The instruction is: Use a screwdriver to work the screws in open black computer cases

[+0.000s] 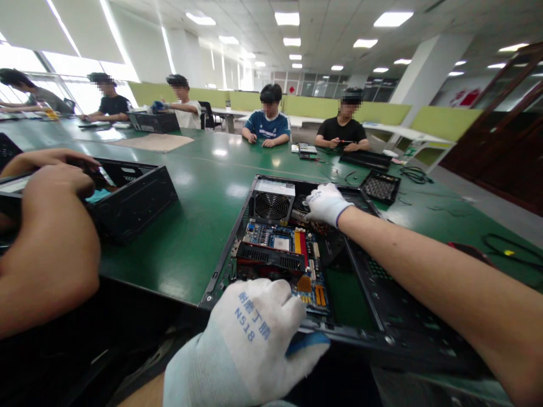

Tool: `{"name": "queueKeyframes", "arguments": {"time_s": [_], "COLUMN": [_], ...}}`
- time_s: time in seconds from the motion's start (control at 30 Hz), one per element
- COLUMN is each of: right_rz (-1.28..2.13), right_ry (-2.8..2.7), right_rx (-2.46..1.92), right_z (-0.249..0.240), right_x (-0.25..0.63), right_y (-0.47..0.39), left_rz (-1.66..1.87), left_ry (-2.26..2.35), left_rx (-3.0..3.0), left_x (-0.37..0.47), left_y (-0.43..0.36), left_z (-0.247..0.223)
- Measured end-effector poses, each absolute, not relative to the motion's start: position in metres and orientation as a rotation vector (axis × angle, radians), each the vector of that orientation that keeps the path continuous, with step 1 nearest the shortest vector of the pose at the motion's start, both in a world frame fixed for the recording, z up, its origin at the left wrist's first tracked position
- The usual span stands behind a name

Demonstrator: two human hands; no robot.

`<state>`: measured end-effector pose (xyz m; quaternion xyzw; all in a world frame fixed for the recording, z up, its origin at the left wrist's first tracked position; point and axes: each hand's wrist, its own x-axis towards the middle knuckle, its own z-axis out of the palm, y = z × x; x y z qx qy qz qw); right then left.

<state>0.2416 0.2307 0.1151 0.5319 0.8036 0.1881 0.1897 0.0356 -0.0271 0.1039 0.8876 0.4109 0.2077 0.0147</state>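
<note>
A: Far left of my view, what is logged?

B: A neighbour's forearm (59,237), bare, beside a second black case (136,206) on the green bench (199,169). Farther back, a brown sheet (155,142) lies flat.

A: And my left hand (261,333)?

B: White glove, fingers bent over the near side of the open computer case (227,254), thumb outside the rim. The fingertips are hidden; I cannot tell whether they clamp it.

A: Position and contents of the case?

B: Lying on its side at the bench's near edge, in front of me. I see a dark expansion card (271,258) across the blue motherboard (319,282), and a power supply (274,203) in the far left corner. Across the bench, a person in a blue shirt (266,125) sits with forearms on the surface.

A: My right hand (326,203)?

B: Gloved also, inside the case, to the right of the power supply, by bundled wires (322,227). Fingers curled; grip indeterminate, contact point hidden. I record the two hands well apart.

A: Right side?

B: A person in black (343,131) holds a small dark object. Nearer me, a black tray (380,186) rests beyond the case, with a coiled cable (416,174) to its right.
</note>
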Motion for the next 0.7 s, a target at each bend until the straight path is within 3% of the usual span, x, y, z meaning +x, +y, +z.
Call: {"name": "queueKeyframes", "arguments": {"time_s": [0.37, 0.7], "right_rz": [0.441, -0.177], "right_ry": [2.52, 2.97], "right_rx": [1.607, 1.966], "right_z": [0.147, 0.138], "right_x": [0.28, 0.351], "right_y": [0.197, 0.147], "left_rz": [0.672, 0.545], "left_ry": [1.282, 1.361], "left_rx": [2.768, 2.638], "left_x": [0.036, 0.037], "left_y": [-0.028, -0.021], "left_z": [0.105, 0.129]}}
